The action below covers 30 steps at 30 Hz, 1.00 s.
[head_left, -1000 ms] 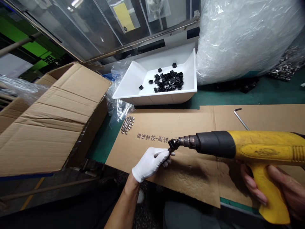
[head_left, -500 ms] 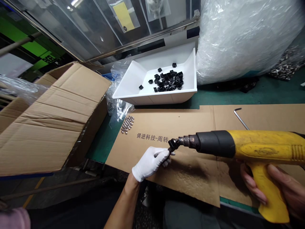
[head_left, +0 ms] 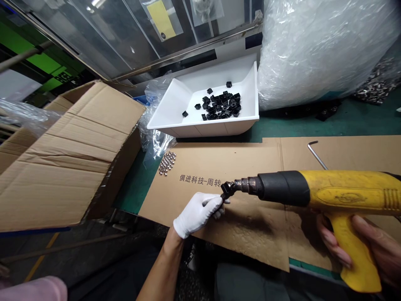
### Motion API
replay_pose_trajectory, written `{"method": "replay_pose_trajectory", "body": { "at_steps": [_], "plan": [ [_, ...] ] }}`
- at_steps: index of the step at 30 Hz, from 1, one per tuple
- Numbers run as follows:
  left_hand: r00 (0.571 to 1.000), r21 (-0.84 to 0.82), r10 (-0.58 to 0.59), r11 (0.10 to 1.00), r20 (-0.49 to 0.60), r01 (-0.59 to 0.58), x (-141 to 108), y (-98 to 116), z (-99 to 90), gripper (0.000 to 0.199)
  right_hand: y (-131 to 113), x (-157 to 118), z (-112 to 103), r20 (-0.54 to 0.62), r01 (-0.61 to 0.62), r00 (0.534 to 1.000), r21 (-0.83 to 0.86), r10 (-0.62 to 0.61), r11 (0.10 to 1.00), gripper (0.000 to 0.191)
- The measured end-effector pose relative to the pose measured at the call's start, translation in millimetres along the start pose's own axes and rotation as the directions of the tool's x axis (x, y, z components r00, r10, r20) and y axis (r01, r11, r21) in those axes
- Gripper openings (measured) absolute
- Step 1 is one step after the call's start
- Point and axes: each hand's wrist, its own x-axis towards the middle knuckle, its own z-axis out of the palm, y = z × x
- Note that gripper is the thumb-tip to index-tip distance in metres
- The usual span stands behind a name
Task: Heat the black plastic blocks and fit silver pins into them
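My left hand (head_left: 200,213), in a white glove, is closed on a small black part (head_left: 227,190) with a blocky end and a narrow stem. Bare and wrapped round the yellow grip, my right hand (head_left: 335,242) holds a heat gun (head_left: 344,192). Its stepped metal nozzle points left, right at the black part; whether the two touch I cannot tell. Beneath both hands lies a flat cardboard sheet (head_left: 203,161) with printed characters. Small shiny metal pieces (head_left: 167,163) are grouped at the sheet's left edge.
Several black block-like parts (head_left: 222,104) lie in a white tray (head_left: 203,130) at the back. A hex key (head_left: 317,155) rests behind the heat gun. On the left stands an open cardboard box (head_left: 69,154); a large plastic-wrapped bundle (head_left: 322,50) fills the back right.
Both hands, the black part and the heat gun have hardly moved. At the lower left, a pink piece of cloth has come further into view.
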Motion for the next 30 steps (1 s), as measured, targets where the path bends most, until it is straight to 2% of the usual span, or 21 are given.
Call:
{"method": "replay_pose_trajectory", "body": {
  "at_steps": [6,14,30],
  "plan": [
    [1.0,-0.003,0.003,1.0,0.006,-0.003,0,1,-0.2,0.055,3,1,-7,-0.018,-0.025,1.0,0.015,0.026,1.0,0.042],
    [1.0,0.004,0.008,1.0,0.008,-0.008,0,1,1.0,0.058,5,4,-19,0.082,-0.029,0.996,0.015,0.027,0.999,0.04],
    [1.0,0.029,0.018,0.999,-0.001,-0.018,0,4,1.7,0.059,4,3,-15,0.069,-0.05,0.997,0.033,0.047,0.998,0.039]
  ]
}}
